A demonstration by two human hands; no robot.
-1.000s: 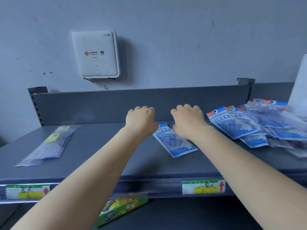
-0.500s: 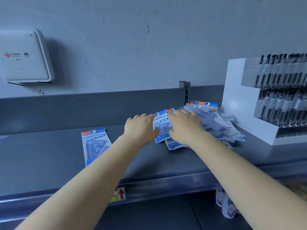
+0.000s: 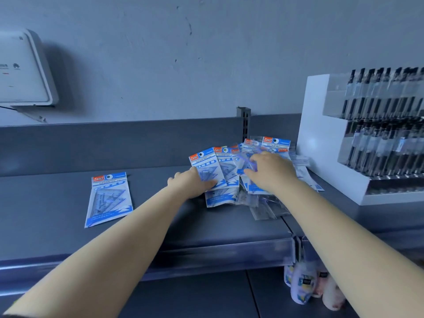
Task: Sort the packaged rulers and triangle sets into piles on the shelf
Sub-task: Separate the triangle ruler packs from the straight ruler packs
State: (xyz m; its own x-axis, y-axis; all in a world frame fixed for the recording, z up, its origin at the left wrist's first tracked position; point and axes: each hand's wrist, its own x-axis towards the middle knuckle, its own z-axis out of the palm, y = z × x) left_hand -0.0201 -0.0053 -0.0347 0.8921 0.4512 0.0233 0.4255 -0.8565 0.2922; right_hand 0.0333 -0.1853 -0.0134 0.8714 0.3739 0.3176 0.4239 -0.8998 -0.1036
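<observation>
- One blue-and-white plastic packet of a clear triangle set (image 3: 109,198) lies flat and alone on the dark grey metal shelf (image 3: 57,212), well to the left of the jumbled heap of blue-and-white packets (image 3: 243,171); it can be taken as the start of a sorted pile.
- The heap itself is still fanned and overlapping, just left of the white pen display stand (image 3: 321,143), with clear slim packets (image 3: 263,205) showing at its near edge.
- The left hand (image 3: 190,183) is laid at the heap's left side, its thumb pressed onto the leftmost packet (image 3: 205,164); whether the other fingers are under the packet cannot be told.
- The right hand (image 3: 269,172) is spread on top of the heap, fingers apart, nothing clamped.
- Sorting is judged barely begun: nearly every packet remains in the heap.
</observation>
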